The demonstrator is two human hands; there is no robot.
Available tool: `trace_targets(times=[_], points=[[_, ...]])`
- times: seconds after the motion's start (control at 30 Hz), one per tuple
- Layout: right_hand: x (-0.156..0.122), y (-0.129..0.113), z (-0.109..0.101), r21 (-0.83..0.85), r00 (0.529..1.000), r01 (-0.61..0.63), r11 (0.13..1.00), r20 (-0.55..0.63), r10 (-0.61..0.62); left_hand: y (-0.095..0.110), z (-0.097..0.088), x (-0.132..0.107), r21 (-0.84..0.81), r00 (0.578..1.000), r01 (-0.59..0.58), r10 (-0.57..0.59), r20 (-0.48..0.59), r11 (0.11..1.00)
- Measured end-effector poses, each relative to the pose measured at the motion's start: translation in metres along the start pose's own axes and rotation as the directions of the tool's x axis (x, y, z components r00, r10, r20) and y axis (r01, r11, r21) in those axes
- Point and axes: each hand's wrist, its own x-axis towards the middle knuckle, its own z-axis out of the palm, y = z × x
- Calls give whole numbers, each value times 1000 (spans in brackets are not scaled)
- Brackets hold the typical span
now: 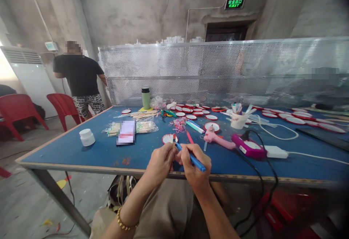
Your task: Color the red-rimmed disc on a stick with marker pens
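Head view: above the near edge of the blue surface (pixel 102 153), the left grip (pixel 160 160) pinches a thin stick (pixel 174 139) upright, its dark and reddish upper end rising from the fingertips. Just beside it, the right grip (pixel 197 162) pinches a blue marker (pixel 198 163), slanted with its front end toward the stick; whether the two touch, I cannot tell. Right beyond the left grip lies a red-rimmed disc (pixel 166 139); beyond the right grip, a pink pen (pixel 190 137), and to its right a pink glue gun (pixel 221 140). The step in hand looks like marking the stick; the next move calls for a still left grip and light marker strokes.
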Motion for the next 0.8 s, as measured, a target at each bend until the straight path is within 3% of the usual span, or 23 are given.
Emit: trace_targets(times=[0.3, 0.8], points=[[0, 0, 0, -4, 999, 28, 1000, 38, -28, 2, 0, 0, 2, 1000, 4, -4, -3, 1000], [0, -2, -1, -11, 1000, 17, 1000, 2, -17, 1, 0, 0, -11, 1000, 23, -23, 11, 1000]])
